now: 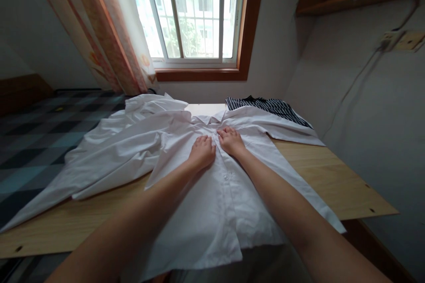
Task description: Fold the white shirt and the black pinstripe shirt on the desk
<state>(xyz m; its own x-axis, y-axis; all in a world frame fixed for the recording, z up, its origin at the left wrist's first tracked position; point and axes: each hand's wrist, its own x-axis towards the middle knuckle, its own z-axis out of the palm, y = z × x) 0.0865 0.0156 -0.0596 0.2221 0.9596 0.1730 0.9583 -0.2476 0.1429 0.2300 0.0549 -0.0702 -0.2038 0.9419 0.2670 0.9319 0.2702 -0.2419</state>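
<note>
A long-sleeved white shirt (pixel 186 212) lies front up on a wooden board, its collar (pixel 212 119) toward the window and its hem toward me. My left hand (pixel 203 151) rests at the upper chest, just left of the button placket, with fingers bent on the cloth. Across the placket, my right hand (pixel 230 140) has its fingers closed at the fabric edge a little below the collar. Both hands hold the shirt front; fingertip detail is too small to make out. A button (pixel 226 177) shows lower down the placket.
More white clothing (pixel 149 104) is heaped at the left, beside a checked bed cover (pixel 66 128). A folded black-and-white striped garment (pixel 268 109) lies at the back right of the wooden board (pixel 318 172). Beyond are a window (pixel 195 13), a curtain (pixel 109 31) and a wall socket (pixel 392 40) with a cable.
</note>
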